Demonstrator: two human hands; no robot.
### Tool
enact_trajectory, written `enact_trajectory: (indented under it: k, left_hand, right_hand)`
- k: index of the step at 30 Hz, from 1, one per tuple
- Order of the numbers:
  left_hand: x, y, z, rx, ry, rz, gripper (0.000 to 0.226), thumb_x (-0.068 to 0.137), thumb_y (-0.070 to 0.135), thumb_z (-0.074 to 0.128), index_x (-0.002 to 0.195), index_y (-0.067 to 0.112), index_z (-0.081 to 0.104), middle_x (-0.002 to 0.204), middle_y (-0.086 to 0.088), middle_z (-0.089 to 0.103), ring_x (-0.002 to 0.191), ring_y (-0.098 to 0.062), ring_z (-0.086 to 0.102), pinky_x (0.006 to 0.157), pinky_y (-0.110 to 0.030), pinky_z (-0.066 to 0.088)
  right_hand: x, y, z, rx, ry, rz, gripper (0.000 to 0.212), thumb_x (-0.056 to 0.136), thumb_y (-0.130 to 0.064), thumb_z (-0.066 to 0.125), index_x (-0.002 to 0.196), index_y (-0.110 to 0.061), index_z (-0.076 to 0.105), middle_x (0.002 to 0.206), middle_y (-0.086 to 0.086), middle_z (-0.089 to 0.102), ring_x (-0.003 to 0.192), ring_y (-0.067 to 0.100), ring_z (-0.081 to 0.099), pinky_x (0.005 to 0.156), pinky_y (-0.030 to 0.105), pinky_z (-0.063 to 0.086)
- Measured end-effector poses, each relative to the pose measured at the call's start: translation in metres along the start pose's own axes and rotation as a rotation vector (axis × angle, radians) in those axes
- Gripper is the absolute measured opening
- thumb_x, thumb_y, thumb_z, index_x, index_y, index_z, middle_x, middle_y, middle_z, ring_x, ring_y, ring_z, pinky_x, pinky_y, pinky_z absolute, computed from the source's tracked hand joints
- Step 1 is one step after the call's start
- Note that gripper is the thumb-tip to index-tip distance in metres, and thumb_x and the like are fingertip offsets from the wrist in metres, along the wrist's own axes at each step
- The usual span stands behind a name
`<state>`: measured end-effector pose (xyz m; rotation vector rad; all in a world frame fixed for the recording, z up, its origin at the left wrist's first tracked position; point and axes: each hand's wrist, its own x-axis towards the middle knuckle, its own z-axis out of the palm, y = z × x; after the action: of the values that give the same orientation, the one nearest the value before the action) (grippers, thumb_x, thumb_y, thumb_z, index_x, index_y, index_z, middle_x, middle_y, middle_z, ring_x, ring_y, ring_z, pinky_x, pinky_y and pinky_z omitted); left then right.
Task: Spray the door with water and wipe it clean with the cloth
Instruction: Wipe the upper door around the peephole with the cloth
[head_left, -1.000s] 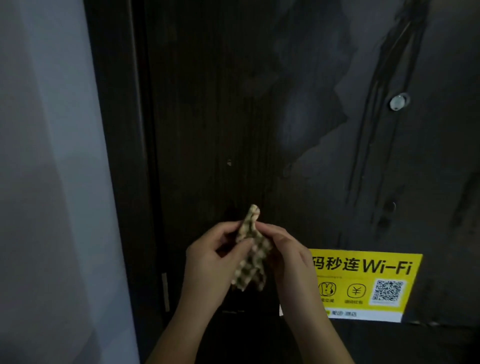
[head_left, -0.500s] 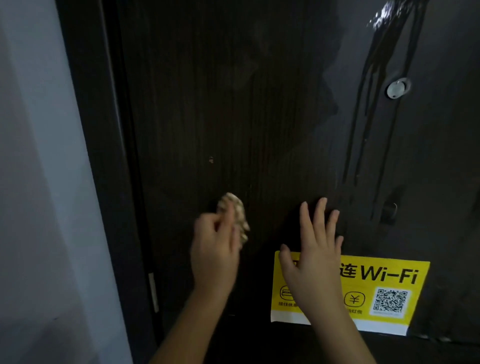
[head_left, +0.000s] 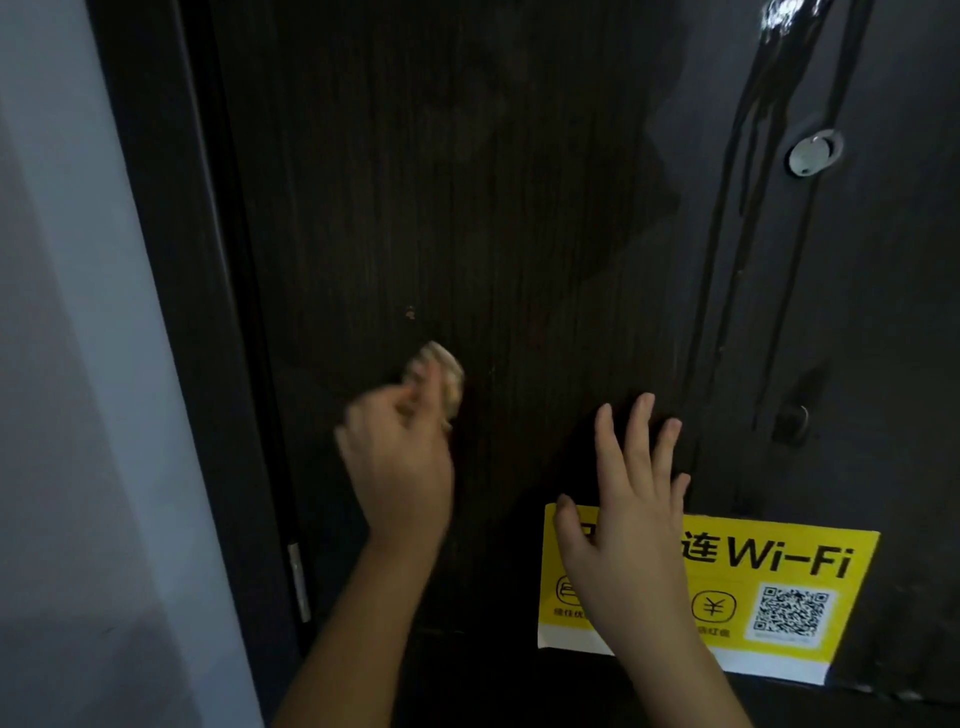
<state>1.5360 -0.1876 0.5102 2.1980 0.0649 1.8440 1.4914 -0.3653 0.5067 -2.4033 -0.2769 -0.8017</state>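
The left hand (head_left: 400, 462) grips the bunched checked cloth (head_left: 441, 371) against the dark wooden door (head_left: 519, 208). The right hand (head_left: 631, 519), flat-fingered, has let go (wiping begins).

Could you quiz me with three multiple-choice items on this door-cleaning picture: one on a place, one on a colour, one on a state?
1. Where is the cloth?
A. bunched in the left hand
B. draped over the sticker
C. lying on the floor

2. What is the main colour of the Wi-Fi sticker?
A. red
B. yellow
C. green

3. How is the right hand held?
A. curled in a fist
B. pinching the cloth
C. open, fingers spread, in front of the door

Answers:
1 A: the checked cloth sticks out above the left hand's curled fingers.
2 B: the sticker is yellow with dark print and a white lower strip.
3 C: its fingers are straight and apart, holding nothing.
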Motion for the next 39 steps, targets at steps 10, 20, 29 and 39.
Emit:
enact_trajectory:
  k: [10, 20, 29, 39]
  left_hand:
    - [0.052, 0.029, 0.009, 0.043, 0.085, 0.217, 0.039, 0.093, 0.021, 0.047, 0.130, 0.021, 0.058, 0.096, -0.011, 0.057, 0.092, -0.021, 0.043, 0.075, -0.041, 0.040]
    - [0.007, -0.032, 0.003, -0.004, 0.122, 0.212, 0.031, 0.100, 0.015, 0.041, 0.121, 0.020, 0.063, 0.092, -0.005, 0.047, 0.083, -0.025, 0.043, 0.070, -0.039, 0.034]
    - [-0.005, -0.088, -0.018, 0.092, 0.044, -0.090, 0.042, 0.087, 0.010, 0.052, 0.128, 0.011, 0.058, 0.090, -0.017, 0.054, 0.086, -0.028, 0.043, 0.075, -0.036, 0.032]
    - [-0.039, -0.090, -0.023, 0.027, -0.050, -0.103, 0.050, 0.081, 0.001, 0.067, 0.130, 0.008, 0.056, 0.085, -0.015, 0.056, 0.076, -0.024, 0.047, 0.065, -0.035, 0.039]
  right_hand:
    - [0.000, 0.002, 0.002, -0.040, -0.002, 0.001, 0.084, 0.092, -0.033, 0.051, 0.150, -0.036, -0.010, 0.150, -0.015, -0.037, 0.136, 0.014, -0.039, 0.116, 0.043, -0.010]
    - [0.001, -0.001, 0.018, -0.042, 0.094, 0.022, 0.085, 0.087, -0.028, 0.058, 0.153, -0.026, 0.005, 0.158, -0.004, -0.022, 0.143, 0.021, -0.026, 0.115, 0.054, -0.002]
    - [-0.004, -0.007, 0.038, -0.003, 0.140, 0.052, 0.091, 0.084, -0.023, 0.061, 0.153, -0.022, 0.002, 0.159, 0.001, -0.018, 0.144, 0.025, -0.022, 0.113, 0.060, 0.000]
    - [-0.008, 0.002, 0.039, -0.013, 0.149, 0.007, 0.087, 0.084, -0.019, 0.064, 0.153, -0.021, 0.011, 0.160, 0.001, -0.013, 0.146, 0.024, -0.018, 0.114, 0.059, 0.003]
